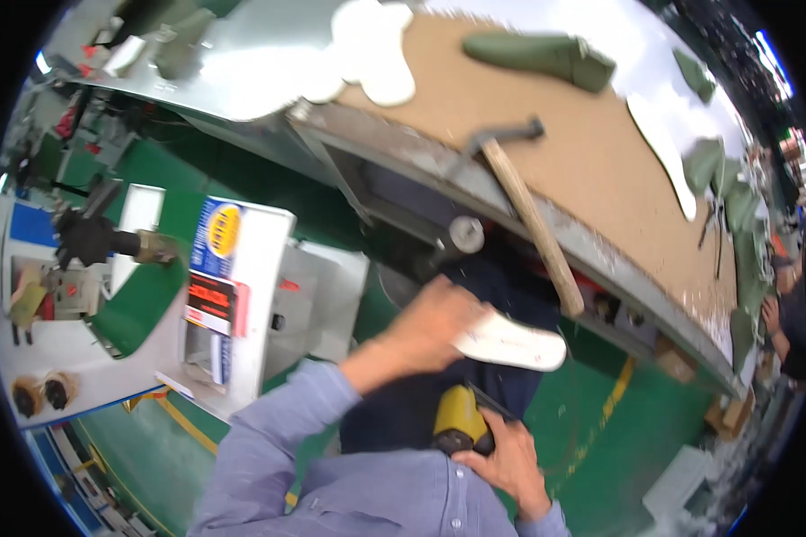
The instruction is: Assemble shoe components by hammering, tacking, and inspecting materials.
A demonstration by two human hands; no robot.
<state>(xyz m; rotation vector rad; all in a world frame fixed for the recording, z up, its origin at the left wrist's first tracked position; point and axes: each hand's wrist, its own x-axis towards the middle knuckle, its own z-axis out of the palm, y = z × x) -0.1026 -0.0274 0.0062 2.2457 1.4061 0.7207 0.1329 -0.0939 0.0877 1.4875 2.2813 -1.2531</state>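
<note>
My left hand (434, 324), somewhat blurred, is closed on the end of a flat white insole (515, 345) held over my lap. The insole points to the right, with small marks on its face. Lower down, close to my body, my right hand (509, 456) is wrapped around a yellow and black tool (454, 418). Its exact kind is hard to tell, as the hand covers part of it. Beyond both hands, a hammer with a wooden handle (533, 225) lies across the table's near edge, its handle sticking out toward me.
The brown-topped table (546, 179) carries a green shoe last (537, 58), white insole pieces (372, 54) and another white insole (661, 152). More green lasts (739, 197) line its right side. To the left stands a white shelf unit (273, 259) with boxes. Another person's hand (770, 315) shows far right.
</note>
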